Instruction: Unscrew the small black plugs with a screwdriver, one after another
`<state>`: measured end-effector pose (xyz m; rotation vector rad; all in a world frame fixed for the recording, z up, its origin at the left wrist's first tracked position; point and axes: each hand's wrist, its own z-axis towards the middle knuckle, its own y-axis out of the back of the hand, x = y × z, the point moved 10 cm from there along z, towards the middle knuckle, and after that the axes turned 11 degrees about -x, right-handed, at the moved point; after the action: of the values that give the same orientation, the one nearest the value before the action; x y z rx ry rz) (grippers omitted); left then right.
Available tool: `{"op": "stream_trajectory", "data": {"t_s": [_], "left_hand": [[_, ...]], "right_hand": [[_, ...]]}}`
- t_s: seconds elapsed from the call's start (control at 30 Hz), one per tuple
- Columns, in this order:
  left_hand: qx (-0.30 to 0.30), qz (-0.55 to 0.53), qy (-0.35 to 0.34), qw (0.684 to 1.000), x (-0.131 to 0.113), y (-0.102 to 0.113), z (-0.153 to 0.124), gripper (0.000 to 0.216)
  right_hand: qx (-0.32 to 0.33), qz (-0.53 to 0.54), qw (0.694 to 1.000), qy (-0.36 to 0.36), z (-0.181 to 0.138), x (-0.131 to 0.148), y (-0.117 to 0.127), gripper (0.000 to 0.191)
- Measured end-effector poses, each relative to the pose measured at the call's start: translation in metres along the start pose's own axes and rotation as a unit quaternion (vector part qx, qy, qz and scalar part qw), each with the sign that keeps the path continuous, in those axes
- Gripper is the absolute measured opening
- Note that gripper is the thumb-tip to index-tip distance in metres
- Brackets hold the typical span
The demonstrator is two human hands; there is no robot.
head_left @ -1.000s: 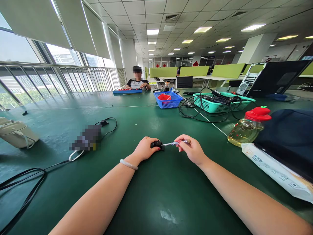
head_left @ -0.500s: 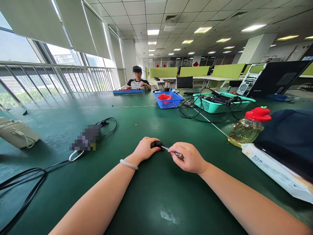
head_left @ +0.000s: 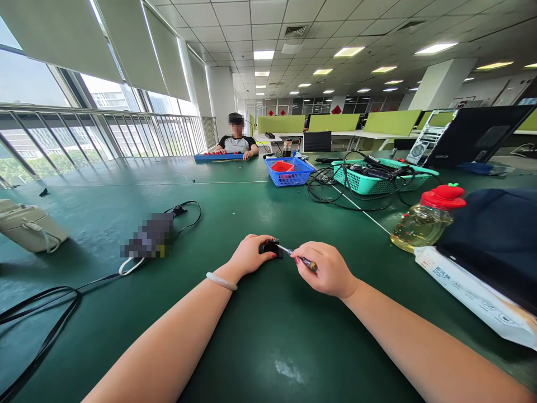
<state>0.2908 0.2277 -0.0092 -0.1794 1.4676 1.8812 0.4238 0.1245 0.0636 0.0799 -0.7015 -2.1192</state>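
My left hand (head_left: 248, 254) is closed over a small black part (head_left: 271, 247) and pins it to the green table (head_left: 260, 347). A pale bangle sits on that wrist. My right hand (head_left: 324, 270) pinches a small screwdriver (head_left: 297, 256) with a clear handle. Its metal tip points left and down and meets the black part. Both forearms reach in from the bottom of the head view.
A bottle with a red cap (head_left: 425, 220), a dark cloth (head_left: 490, 235) and a wipes pack (head_left: 470, 294) lie at the right. Left are a blurred device with cables (head_left: 147, 238) and a beige bag (head_left: 29, 226). Blue (head_left: 289, 171) and teal (head_left: 377, 178) baskets stand farther back. A person sits at the far end.
My right hand has come in toward the black part and turned the screwdriver from level to slanting down, tip now on the part. The left hand has stayed put.
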Motion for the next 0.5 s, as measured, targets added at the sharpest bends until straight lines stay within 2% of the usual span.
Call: {"op": "stream_trajectory", "data": {"t_s": [0.1,0.2,0.3,0.4,0.5], "left_hand": [[-0.006,0.006,0.012,1.000,0.003,0.000,0.000,0.048],[-0.006,0.005,0.016,1.000,0.004,0.001,0.000,0.048],[0.000,0.004,0.007,1.000,0.001,0.000,0.000,0.049],[0.004,0.007,-0.010,1.000,-0.003,0.001,-0.001,0.050],[0.009,0.005,-0.011,1.000,-0.004,0.001,-0.001,0.048]], "right_hand": [[-0.011,-0.009,1.000,-0.013,0.000,-0.007,0.001,0.018],[-0.013,-0.037,0.997,-0.059,-0.001,-0.022,0.000,0.017],[-0.054,-0.064,0.991,-0.107,-0.001,-0.035,0.010,0.016],[-0.089,-0.014,0.984,-0.155,-0.003,-0.041,0.019,0.016],[-0.071,0.037,0.976,-0.201,-0.005,-0.044,0.015,0.016]]}}
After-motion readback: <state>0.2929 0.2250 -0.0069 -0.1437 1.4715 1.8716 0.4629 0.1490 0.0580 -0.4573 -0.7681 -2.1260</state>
